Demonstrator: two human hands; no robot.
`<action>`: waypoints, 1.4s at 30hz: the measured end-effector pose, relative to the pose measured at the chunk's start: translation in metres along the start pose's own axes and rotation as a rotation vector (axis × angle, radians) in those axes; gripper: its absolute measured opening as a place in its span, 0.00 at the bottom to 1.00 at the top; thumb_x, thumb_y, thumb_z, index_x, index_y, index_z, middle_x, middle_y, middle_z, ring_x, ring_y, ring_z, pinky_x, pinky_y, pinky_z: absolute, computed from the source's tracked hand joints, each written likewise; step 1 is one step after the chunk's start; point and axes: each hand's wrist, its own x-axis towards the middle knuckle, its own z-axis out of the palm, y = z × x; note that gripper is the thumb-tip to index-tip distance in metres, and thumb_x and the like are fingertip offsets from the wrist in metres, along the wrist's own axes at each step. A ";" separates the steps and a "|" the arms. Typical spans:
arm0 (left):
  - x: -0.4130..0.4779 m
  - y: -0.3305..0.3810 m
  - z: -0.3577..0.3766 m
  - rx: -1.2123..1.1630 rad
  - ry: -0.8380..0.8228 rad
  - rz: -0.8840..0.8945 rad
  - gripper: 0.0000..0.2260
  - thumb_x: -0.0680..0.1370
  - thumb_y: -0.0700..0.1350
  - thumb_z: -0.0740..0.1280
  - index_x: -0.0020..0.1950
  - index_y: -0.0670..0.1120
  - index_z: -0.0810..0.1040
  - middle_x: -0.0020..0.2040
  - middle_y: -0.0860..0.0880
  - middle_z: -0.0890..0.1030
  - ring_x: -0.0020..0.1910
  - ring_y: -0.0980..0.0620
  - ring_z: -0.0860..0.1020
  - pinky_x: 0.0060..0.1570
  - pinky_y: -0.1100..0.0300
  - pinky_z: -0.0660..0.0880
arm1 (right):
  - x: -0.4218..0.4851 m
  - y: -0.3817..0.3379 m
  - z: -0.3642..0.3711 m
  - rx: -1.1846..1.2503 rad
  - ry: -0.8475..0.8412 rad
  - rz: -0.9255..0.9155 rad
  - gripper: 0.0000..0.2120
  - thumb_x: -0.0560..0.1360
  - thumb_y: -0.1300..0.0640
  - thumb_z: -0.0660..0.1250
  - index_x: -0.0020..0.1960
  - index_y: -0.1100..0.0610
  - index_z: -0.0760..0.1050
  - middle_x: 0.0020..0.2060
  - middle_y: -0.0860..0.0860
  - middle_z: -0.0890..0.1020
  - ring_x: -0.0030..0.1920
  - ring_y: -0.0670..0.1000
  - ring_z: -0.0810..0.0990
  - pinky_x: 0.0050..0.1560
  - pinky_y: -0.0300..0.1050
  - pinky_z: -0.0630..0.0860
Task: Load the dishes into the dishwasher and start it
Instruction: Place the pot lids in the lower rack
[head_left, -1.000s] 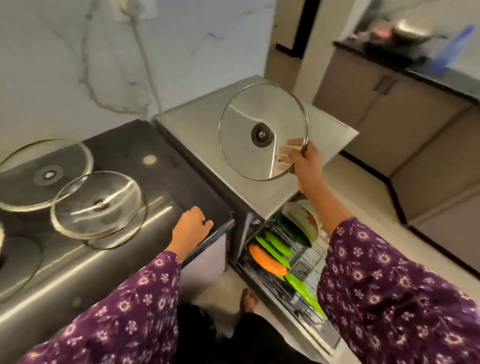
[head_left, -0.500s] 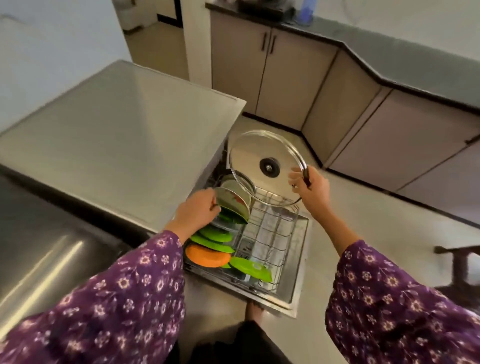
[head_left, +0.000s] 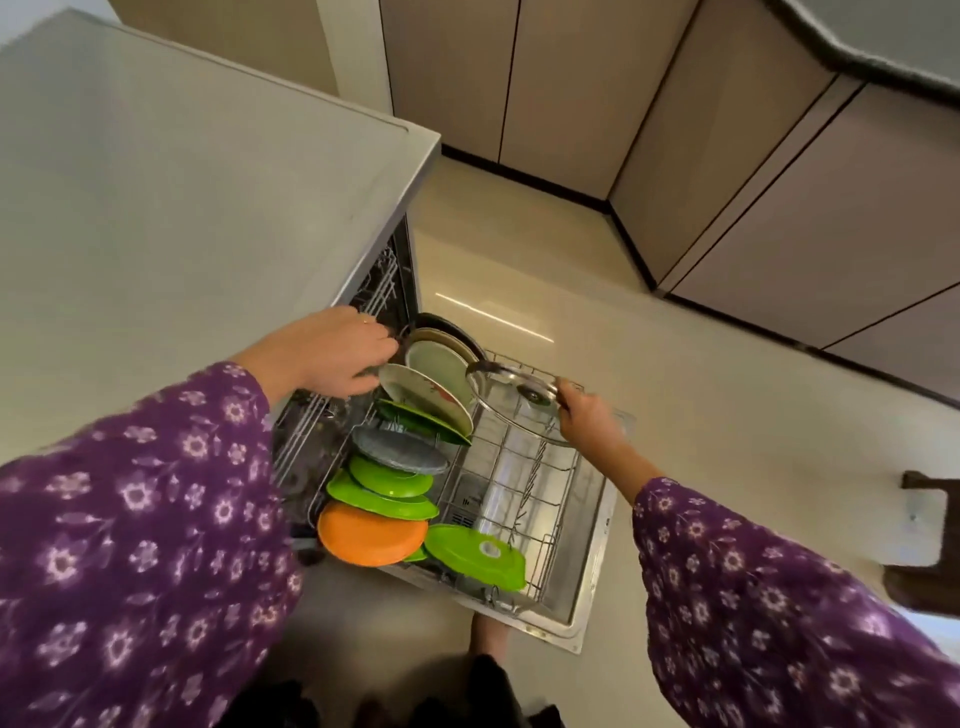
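Reaching down from above, a person in purple floral sleeves (head_left: 135, 519) leans over an open dishwasher (head_left: 182, 182) whose flat grey top fills the upper left of the frame. Its wire lower rack (head_left: 550, 543) sits out over the lowered door (head_left: 592, 587) at centre. The left hand (head_left: 332, 353) comes in from the left, its fingers and thumb pinching the rim of a pale plate (head_left: 423, 397) that stands tilted in the back of the rack. The right hand (head_left: 587, 421) comes in from the right and grips the edge of a round glass lid (head_left: 511, 410), held tilted above the open right half of the rack, just beside the pale plate. Behind the pale plate lean a steel plate (head_left: 441, 364) and a dark pan (head_left: 452, 327). In front of it, along the rack's left side, stand a dark green plate (head_left: 421, 423), a grey plate (head_left: 400, 449), two bright green plates (head_left: 389, 478) and an orange plate (head_left: 369, 535). A bright green lid (head_left: 475, 558) with a small hole leans at the front. Beige cabinets (head_left: 779, 208) line the upper right, above a pale floor (head_left: 519, 260)
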 end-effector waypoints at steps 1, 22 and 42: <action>0.002 -0.009 0.006 0.015 -0.018 0.032 0.10 0.77 0.56 0.60 0.41 0.52 0.63 0.38 0.57 0.68 0.38 0.57 0.68 0.47 0.63 0.65 | 0.010 0.007 0.011 -0.036 -0.016 0.007 0.13 0.78 0.63 0.57 0.61 0.58 0.71 0.40 0.58 0.81 0.33 0.53 0.75 0.34 0.44 0.72; 0.012 -0.027 0.027 -0.134 0.085 0.067 0.11 0.68 0.58 0.66 0.32 0.56 0.66 0.26 0.60 0.68 0.25 0.63 0.67 0.37 0.63 0.70 | 0.110 0.085 0.142 -0.094 -0.101 0.142 0.19 0.78 0.69 0.56 0.67 0.60 0.68 0.43 0.60 0.81 0.34 0.54 0.76 0.36 0.45 0.73; 0.009 -0.023 0.023 -0.145 0.097 0.032 0.13 0.68 0.58 0.67 0.32 0.55 0.66 0.26 0.60 0.69 0.26 0.62 0.67 0.36 0.63 0.65 | 0.098 0.102 0.154 -0.150 -0.072 0.087 0.18 0.79 0.64 0.59 0.68 0.57 0.67 0.27 0.46 0.70 0.22 0.43 0.66 0.21 0.36 0.60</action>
